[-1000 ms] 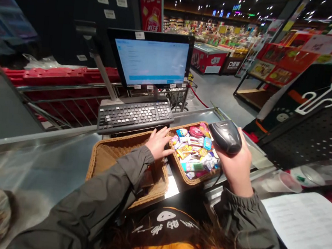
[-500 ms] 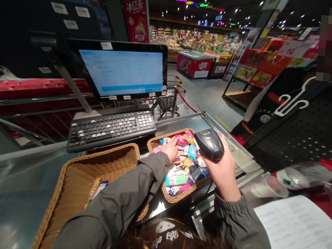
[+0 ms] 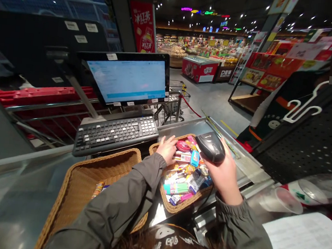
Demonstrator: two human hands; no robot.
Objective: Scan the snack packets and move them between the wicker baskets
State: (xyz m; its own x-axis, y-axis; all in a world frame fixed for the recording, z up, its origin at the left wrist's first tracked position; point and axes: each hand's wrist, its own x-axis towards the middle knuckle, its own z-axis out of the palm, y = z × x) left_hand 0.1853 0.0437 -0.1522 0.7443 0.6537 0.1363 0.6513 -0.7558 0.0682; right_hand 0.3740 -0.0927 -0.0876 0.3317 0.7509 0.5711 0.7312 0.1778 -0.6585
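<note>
In my right hand [image 3: 226, 175] is a black handheld barcode scanner [image 3: 211, 146], held above the right side of a wicker basket [image 3: 172, 208]. The basket is full of small packaged sweets, among them a red round pack [image 3: 183, 146], a blue pack [image 3: 195, 158] and a green-and-teal pack [image 3: 176, 188]. My left hand [image 3: 167, 150] rests at the far left of this basket, over its rim and the sweets there. Its fingers are stretched and apart, with nothing visible in them. Beneath my left forearm stands a larger wicker basket [image 3: 74, 194] with a few wrapped items [image 3: 98, 189].
A black keyboard [image 3: 118, 133] and a lit monitor [image 3: 128, 77] stand behind the baskets. At the right are a plastic cup [image 3: 286, 200], a white sheet [image 3: 307, 244] and a white hanger [image 3: 304, 104]. A person in a dark apron [image 3: 279, 108] stands beyond.
My left hand has drawn from the sweets toward the basket's far left rim, its fingers spreading. The scanner stays in my right hand. The whole view has shifted slightly.
</note>
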